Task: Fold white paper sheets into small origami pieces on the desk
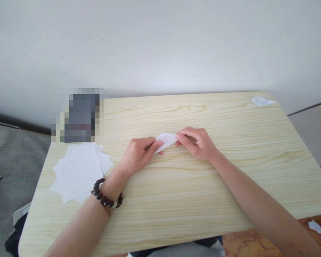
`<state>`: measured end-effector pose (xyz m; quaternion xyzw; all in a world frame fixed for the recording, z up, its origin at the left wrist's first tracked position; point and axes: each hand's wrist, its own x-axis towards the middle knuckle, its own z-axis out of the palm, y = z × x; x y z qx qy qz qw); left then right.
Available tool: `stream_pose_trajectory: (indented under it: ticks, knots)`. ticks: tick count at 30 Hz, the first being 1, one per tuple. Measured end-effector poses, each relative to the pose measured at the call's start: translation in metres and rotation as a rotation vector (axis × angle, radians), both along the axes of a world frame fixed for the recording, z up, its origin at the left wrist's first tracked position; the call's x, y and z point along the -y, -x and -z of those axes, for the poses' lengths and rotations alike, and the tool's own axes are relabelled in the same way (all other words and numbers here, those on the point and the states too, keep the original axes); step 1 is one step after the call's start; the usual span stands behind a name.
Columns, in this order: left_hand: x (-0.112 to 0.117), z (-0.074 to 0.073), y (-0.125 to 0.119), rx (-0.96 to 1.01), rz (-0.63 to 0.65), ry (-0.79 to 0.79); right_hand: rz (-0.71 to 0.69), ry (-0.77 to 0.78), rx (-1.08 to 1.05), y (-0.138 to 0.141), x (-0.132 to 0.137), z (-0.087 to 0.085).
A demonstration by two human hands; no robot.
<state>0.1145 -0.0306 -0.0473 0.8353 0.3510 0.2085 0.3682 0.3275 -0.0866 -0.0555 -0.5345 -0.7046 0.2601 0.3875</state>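
Observation:
Between my two hands, over the middle of the table, is a small folded piece of white paper (166, 139). My left hand (143, 153) pinches its left end, thumb on top, with a dark bead bracelet (104, 198) round the wrist. The right end is pinched between thumb and fingers of my right hand (196, 142). Both ends of the paper are partly covered by the fingers. To the left of my left hand lies a fanned stack of white paper sheets (79, 171), the left forearm overlapping its lower right corner.
A pale wood-grain table (171, 200) stands against a white wall (160, 46). A pixelated dark object (80, 116) is at its back left. One folded white paper (262, 101) lies at the back right corner; another white paper piece (316, 227) is on the floor at right.

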Motion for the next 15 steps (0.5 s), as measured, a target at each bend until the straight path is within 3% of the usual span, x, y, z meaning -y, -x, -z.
stream_pose_trajectory:
  ticks: [6, 15]
  knots:
    - [0.0015, -0.0013, 0.0008, 0.042, -0.005, 0.042, 0.086, 0.024, -0.1, 0.0002, 0.0011, 0.0009]
    - [-0.0003, 0.0017, 0.0019, 0.031, 0.008, 0.079, 0.105, 0.007, -0.072, 0.001, 0.0011, 0.0001]
